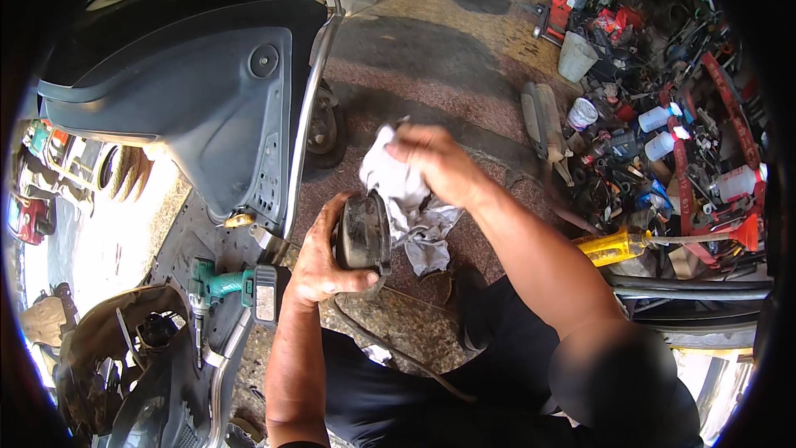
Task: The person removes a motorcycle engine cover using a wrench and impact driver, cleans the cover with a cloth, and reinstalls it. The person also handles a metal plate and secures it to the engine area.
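My left hand (319, 259) grips a round, dirty black metal drum part (363, 232), holding it on edge over the floor. My right hand (433, 164) clutches a crumpled grey-white rag (406, 199) and presses it against the drum's right side. The rag hangs down below the drum. Both forearms come in from the lower edge over my dark trousers.
A scooter's black body panel (207, 91) and chrome rail fill the upper left. A teal cordless drill (224, 286) lies on the footboard beside my left arm. Cluttered tools, white bottles (659, 145), a yellow oil can (613, 246) and a grey exhaust pipe (543, 124) crowd the right.
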A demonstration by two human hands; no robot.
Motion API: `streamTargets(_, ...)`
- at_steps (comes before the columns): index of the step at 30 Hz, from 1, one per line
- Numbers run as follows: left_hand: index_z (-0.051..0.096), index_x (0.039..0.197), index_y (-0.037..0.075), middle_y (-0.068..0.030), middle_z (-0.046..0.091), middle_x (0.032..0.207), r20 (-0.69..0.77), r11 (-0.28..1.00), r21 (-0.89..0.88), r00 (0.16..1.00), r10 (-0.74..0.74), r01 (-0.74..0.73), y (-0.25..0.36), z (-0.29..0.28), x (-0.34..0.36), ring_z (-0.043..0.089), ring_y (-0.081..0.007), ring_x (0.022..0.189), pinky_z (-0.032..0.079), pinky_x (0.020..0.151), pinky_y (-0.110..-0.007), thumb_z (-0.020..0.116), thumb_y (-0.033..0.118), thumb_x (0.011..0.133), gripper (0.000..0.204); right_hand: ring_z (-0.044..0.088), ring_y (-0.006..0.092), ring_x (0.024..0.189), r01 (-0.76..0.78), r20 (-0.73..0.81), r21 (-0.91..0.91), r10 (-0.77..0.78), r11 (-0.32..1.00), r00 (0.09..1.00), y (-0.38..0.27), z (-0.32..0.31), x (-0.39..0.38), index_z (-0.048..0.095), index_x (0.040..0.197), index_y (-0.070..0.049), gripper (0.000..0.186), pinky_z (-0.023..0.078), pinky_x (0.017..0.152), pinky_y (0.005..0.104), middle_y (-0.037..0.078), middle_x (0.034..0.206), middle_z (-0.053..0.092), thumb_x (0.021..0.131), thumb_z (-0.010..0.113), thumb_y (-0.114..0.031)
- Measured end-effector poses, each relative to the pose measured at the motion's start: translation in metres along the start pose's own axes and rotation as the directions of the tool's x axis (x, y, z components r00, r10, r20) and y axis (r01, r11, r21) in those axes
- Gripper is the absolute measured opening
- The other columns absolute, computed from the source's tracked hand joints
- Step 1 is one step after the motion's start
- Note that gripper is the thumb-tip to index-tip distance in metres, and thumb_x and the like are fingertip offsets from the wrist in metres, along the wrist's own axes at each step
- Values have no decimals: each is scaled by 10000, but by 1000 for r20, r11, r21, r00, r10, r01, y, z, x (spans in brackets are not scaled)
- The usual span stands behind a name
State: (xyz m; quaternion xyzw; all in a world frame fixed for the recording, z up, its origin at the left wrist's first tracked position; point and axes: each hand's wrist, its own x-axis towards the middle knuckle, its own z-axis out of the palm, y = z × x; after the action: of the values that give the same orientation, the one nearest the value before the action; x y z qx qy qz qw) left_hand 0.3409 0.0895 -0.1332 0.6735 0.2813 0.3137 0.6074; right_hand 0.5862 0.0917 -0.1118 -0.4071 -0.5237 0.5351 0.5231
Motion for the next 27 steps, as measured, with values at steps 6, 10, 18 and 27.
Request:
streamTargets(6, 375, 1424, -93, -199, 563, 1283, -20, 996, 83, 1000, -24, 25, -1, 5, 6, 561, -302, 1181, 427, 1049, -399, 870, 295, 443, 1165, 638, 203, 779, 14, 5, -555, -14, 832, 1000, 37, 26, 18, 642, 1043, 12, 290, 515, 702, 340, 128, 854, 659, 967, 639, -268)
streamTargets(10, 391, 1433, -63, -194, 559, 1301, 57, 996, -82, 998, -22, 26, -13, 10, 6, 551, -305, 1203, 421, 1058, -400, 876, 331, 453, 1162, 608, 164, 713, -379, -240, -559, 294, 738, 925, 55, 5, 28, 651, 958, -31, 247, 479, 621, 346, 74, 781, 644, 964, 639, -278)
streamTargets(18, 394, 1432, -59, -184, 542, 1297, -166, 978, -200, 982, -90, 56, -21, 1, 3, 526, -295, 1197, 395, 1060, -379, 845, 326, 503, 1102, 625, 184, 663, -78, -112, -213, 55, 974, 992, 1, 41, -6, 597, 930, -19, 210, 480, 558, 331, 99, 817, 655, 956, 630, -225)
streamTargets(27, 392, 1428, -82, -177, 561, 1272, -44, 949, -302, 993, -111, 93, -25, 18, 1, 546, -279, 1167, 422, 1039, -375, 872, 318, 457, 1155, 656, 212, 757, -423, -235, -726, 382, 542, 894, 34, 38, 21, 660, 1046, -4, 272, 534, 708, 418, 147, 901, 698, 960, 600, -255)
